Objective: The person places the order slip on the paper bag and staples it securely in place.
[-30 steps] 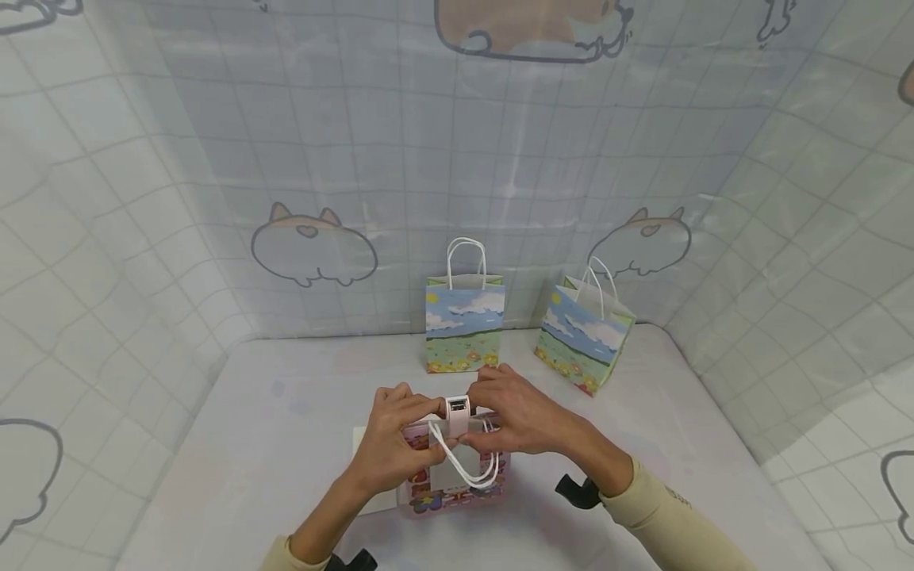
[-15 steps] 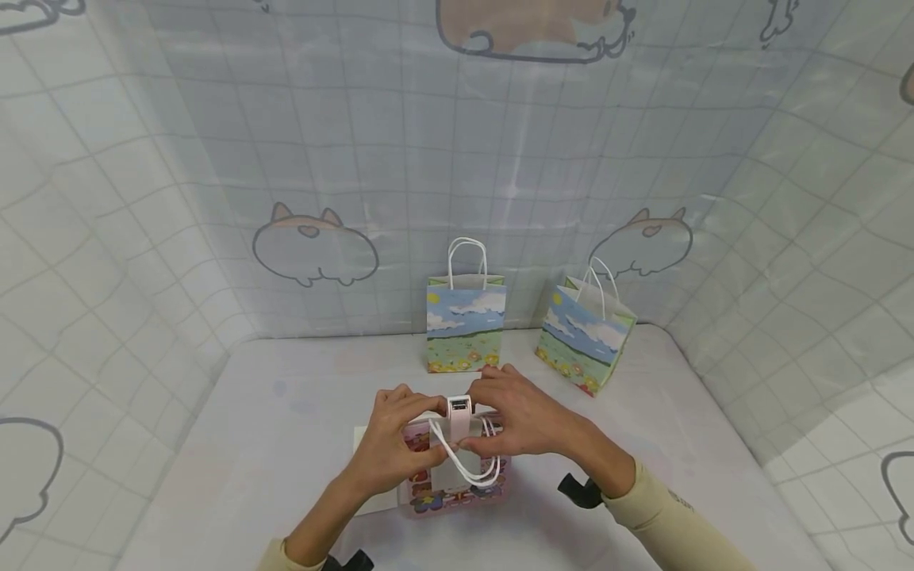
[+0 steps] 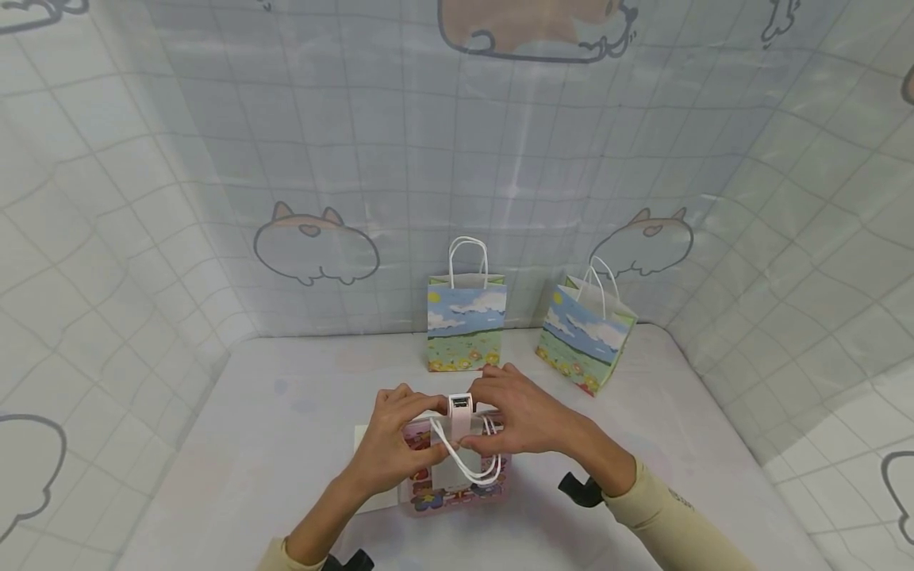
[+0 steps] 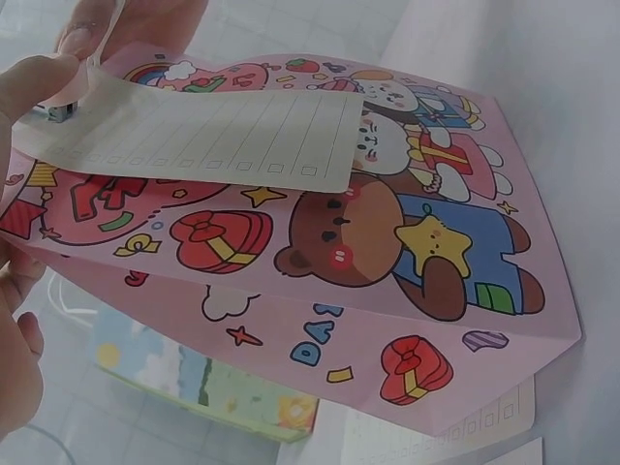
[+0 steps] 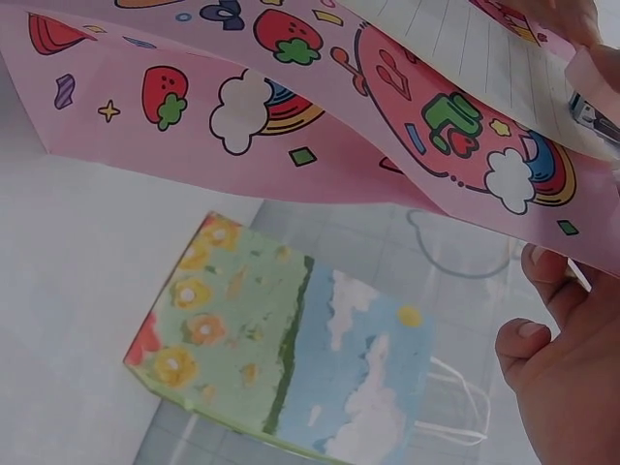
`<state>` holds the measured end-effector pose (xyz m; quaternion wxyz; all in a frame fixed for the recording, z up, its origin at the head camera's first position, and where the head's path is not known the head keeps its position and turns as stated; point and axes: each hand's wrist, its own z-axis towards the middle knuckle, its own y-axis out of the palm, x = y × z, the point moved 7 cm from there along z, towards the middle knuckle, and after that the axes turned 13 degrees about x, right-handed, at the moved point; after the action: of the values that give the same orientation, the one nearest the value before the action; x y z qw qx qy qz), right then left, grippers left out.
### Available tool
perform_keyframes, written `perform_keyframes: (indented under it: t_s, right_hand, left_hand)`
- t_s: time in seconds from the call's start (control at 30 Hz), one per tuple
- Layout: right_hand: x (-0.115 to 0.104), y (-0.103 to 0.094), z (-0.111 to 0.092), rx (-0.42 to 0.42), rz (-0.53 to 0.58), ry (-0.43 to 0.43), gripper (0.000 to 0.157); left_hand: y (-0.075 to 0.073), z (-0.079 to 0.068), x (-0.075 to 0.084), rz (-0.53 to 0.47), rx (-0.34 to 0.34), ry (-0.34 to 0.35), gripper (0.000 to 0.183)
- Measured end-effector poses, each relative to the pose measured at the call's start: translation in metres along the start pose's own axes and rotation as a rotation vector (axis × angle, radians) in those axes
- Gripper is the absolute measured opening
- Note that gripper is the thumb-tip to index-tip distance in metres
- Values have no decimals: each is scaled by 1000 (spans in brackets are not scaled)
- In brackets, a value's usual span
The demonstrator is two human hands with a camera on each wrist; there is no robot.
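Observation:
A pink cartoon gift bag (image 4: 465,281) stands on the table in the middle, white rope handles (image 3: 471,478) folded down over its front. A lined checklist sheet (image 4: 262,136) hangs against that front from the top edge. A small pink and white stapler (image 3: 460,416) straddles the edge there, its metal mouth end showing in both wrist views. My left hand (image 3: 389,444) pinches the bag's top and the sheet between thumb and fingers, right beside the stapler. From the other side my right hand (image 3: 524,412) grips the stapler, thumb in front; its other fingers are behind the bag.
Two gift bags with a sky and meadow print stand behind: one upright (image 3: 466,329) against the back wall, one turned at an angle (image 3: 585,337) to the right. White paper sheets (image 3: 374,500) lie under the pink bag's left side. Patterned curtain walls enclose the table.

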<state>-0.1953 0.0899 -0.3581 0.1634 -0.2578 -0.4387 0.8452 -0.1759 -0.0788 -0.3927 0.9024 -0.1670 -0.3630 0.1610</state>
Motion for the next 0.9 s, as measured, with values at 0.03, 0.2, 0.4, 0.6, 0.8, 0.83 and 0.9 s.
perform_keyframes:
  t_s: [0.03,0.2,0.4,0.6,0.8,0.83,0.9]
  right_hand:
    - [0,0,0,0,1,2,39]
    - [2,1,-1,-2,16,17,41]
    - [1,2,-1,-6,27,19,42]
    - [4,1,-2,4,16,41,40]
    - [5,-2,-2,46,23,32,41]
    - [5,-2,-3,52,27,28,42]
    - [5,-2,-3,56,45,35,43]
  left_hand:
    - [0,0,0,-1,0,0,50]
    - [0,0,0,-10,1,1,51]
    - [-2,-1,-1,-29,4,16,58]
    - [-3,-4,-13,-13,8,-13,49]
    - [-6,-9,-22,39,16,-35,32]
    - [-7,-10,-24,44,15,-43,30]
    - [-7,-11,-25,44,13,-58,28]
